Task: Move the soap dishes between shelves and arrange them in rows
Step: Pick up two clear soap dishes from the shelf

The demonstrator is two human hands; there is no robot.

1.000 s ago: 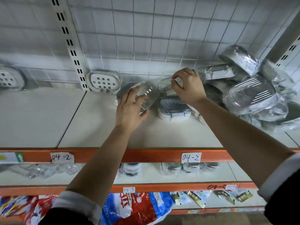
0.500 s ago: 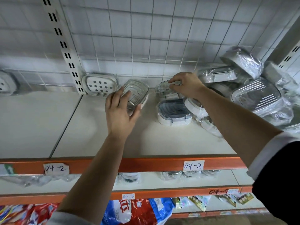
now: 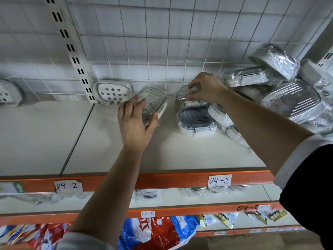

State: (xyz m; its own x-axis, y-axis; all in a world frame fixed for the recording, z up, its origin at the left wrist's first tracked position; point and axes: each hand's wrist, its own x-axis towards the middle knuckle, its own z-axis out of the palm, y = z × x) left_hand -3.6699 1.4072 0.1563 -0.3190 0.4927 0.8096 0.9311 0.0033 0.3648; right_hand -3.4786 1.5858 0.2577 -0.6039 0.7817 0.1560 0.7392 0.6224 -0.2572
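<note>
My left hand (image 3: 134, 123) grips a clear ribbed soap dish (image 3: 153, 101), tilted on edge near the back of the white shelf (image 3: 108, 150). To its left a white perforated soap dish (image 3: 112, 92) leans against the back wall. My right hand (image 3: 205, 89) holds a second clear soap dish (image 3: 182, 93) by its rim, above a grey-topped dish (image 3: 196, 121) lying flat. A heap of plastic-wrapped soap dishes (image 3: 292, 101) fills the shelf's right end.
Another perforated dish (image 3: 7, 93) leans at the far left, beyond the slotted upright (image 3: 75, 58). A wire grid backs the shelf. The orange shelf edge (image 3: 162, 179) carries "04-2" labels; lower shelves hold wrapped goods and colourful bags (image 3: 156, 231).
My left hand has carried its clear dish left and back toward the perforated dish. My right hand has stayed on the second clear dish, lowering it slightly. The view has tilted up.
</note>
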